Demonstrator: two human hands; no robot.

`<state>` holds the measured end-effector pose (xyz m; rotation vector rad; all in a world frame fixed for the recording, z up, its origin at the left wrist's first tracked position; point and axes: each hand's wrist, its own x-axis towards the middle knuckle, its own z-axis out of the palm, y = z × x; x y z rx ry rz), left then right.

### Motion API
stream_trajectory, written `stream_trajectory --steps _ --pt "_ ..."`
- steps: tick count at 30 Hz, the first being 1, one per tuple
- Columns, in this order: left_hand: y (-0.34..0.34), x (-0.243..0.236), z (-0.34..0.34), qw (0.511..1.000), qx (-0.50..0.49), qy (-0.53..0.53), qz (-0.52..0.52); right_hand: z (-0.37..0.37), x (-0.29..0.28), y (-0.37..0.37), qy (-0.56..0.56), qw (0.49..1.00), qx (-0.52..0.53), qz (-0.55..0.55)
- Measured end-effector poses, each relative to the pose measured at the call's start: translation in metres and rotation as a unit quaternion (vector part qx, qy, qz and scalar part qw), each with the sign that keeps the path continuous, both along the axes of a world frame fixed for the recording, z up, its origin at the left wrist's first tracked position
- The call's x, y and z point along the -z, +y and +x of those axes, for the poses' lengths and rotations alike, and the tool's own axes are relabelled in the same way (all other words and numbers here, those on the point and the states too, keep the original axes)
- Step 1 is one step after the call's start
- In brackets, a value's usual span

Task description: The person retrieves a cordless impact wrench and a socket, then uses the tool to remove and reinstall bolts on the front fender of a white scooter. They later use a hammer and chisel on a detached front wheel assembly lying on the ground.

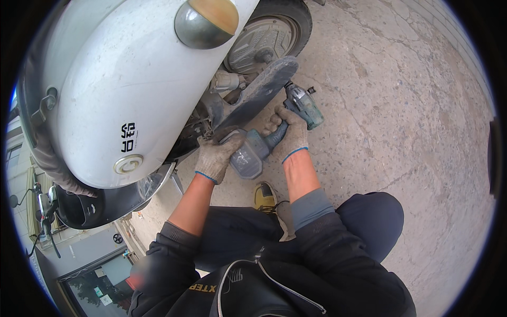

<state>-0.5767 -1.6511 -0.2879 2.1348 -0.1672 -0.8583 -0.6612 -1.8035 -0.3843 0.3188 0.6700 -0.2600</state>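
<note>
My right hand (293,127), in a dirty knitted glove, is wrapped around the handle of a teal and grey cordless impact wrench (303,104). The tool's grey battery (246,161) points back toward my left hand (215,157), which is gloved too. The left fingers are curled at the lower end of a dark, dusty plastic mudguard (253,95), close to the battery; what they grip is partly hidden. At the upper right end of the mudguard is the wrench's nose (288,86), and I cannot tell whether they touch. The mudguard sits beside the rear wheel (266,42) of a white scooter (127,84).
The scooter's body fills the upper left, with a round lamp (206,24) near the wheel. Cracked concrete floor (391,105) spreads to the right. My yellow and black shoe (265,198) is below the tool. Another scooter's handlebar (46,211) and a building (95,253) stand at the left.
</note>
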Motion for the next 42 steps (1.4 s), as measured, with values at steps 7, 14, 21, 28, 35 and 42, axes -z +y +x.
stream_trajectory --steps 7,14,21,28,35,42 --pt "-0.025 -0.024 -0.004 0.865 0.243 -0.365 0.245 0.002 0.001 0.001 0.04 0.999 -0.014 0.011" --pt "-0.149 -0.021 0.006 0.849 0.305 -0.36 0.237 0.004 0.004 0.002 -0.03 0.999 0.003 0.013" --pt "-0.135 -0.045 -0.004 0.872 0.294 -0.33 0.213 -0.001 0.002 -0.005 -0.009 1.0 -0.02 0.008" --pt "-0.088 -0.072 -0.01 0.943 0.191 -0.262 0.075 -0.005 -0.003 -0.002 -0.007 1.0 -0.003 0.02" --pt "-0.055 -0.076 -0.002 0.986 0.103 -0.12 -0.062 -0.006 -0.002 -0.003 0.033 0.999 -0.03 0.002" --pt "-0.048 -0.065 0.003 0.972 0.139 -0.187 -0.039 -0.003 0.009 0.001 0.03 0.999 -0.037 -0.012"
